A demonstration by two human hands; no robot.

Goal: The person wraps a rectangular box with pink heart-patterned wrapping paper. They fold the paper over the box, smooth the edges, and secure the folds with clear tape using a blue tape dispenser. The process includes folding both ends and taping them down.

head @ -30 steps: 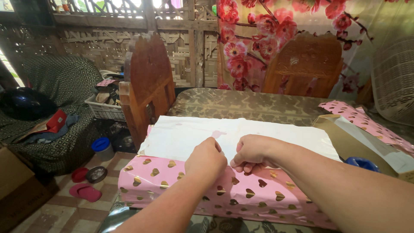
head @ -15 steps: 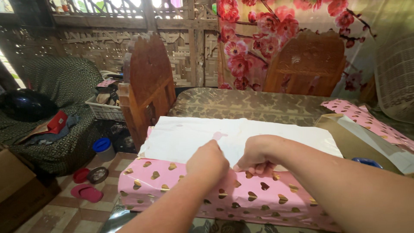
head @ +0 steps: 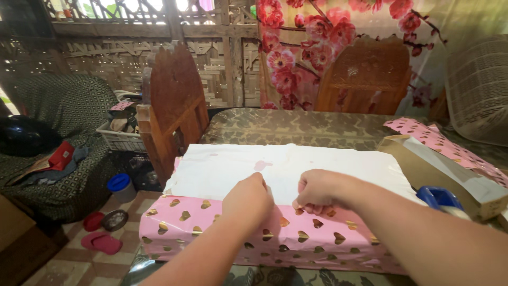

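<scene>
Pink paper with gold hearts covers the long box (head: pixel 254 233) lying on the table (head: pixel 296 127) right under your hands, its long axis running left to right across your view and its near side facing you. The white underside of the wrapping sheet (head: pixel 227 167) lies flat over the top of the box and spreads away from you toward the far chairs. Your left hand (head: pixel 247 200) is curled into a loose fist and rests on the top near edge of the box, where the pink paper meets the white; its fingers are tucked under, so you cannot tell from here whether they pinch the paper or only press on it. Your right hand (head: pixel 317 190) sits just beside it, a little to the right on the same edge, fingers (head: pixel 307 208) bent down and closed on the paper seam. Both hands are about equally near the seam, close together but not touching, near the middle of the box's length. Both forearms come in from the lower right, the right one lying over the right part of the box. A blue tape dispenser (head: pixel 440 197) lies just beyond your right forearm, beside a brown cardboard box (head: pixel 423 169).
</scene>
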